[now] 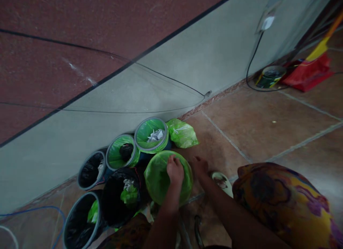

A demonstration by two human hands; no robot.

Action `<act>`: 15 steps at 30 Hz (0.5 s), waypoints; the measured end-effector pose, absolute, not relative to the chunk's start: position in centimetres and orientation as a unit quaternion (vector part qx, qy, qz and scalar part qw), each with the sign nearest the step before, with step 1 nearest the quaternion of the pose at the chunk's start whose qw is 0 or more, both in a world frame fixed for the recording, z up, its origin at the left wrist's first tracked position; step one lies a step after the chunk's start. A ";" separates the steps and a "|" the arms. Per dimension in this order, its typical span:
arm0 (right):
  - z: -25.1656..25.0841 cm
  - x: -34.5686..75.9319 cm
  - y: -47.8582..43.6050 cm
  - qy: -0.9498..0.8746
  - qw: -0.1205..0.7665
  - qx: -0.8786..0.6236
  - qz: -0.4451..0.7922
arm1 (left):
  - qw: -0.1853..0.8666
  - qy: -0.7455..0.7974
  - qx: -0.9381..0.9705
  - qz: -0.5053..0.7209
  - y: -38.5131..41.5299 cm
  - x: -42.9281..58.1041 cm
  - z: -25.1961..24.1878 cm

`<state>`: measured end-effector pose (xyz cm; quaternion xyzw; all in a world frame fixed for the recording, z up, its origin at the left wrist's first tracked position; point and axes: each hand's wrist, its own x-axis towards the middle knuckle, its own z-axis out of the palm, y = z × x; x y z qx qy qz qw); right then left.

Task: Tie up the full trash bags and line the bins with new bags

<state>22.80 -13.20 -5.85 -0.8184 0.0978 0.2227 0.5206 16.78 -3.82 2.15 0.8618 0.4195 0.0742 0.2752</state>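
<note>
We see a brown tiled floor (268, 123) crossed by pale grout lines. On it, against the wall (187, 63), six round bins (122, 154) stand packed together, with a green-lined bin (157, 181) nearest us. A knotted green bag (182, 133) lies just beside them. Farther off rest a red dustpan (308, 73), a tin (270, 76) and a looping black cable (254, 88).

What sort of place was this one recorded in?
Most likely an indoor utility or cleaning corner, perhaps in a home. Brown floor tiles meet a grey painted wall; round bins lined with green and black plastic bags cluster against it, and a red plastic dustpan lies near a white wall socket.
</note>
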 end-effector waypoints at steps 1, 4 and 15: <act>-5.6 23.0 -12.7 0.065 0.528 -0.820 0.211 | 0.271 0.389 0.877 0.081 -3.4 17.4 2.3; -4.9 22.8 -11.5 -0.037 0.543 -0.813 0.206 | 0.250 0.281 0.925 0.052 -1.6 19.1 1.9; -4.9 21.2 -11.5 -0.141 0.423 -0.868 0.220 | 0.250 0.073 0.958 -0.119 3.9 19.2 -0.5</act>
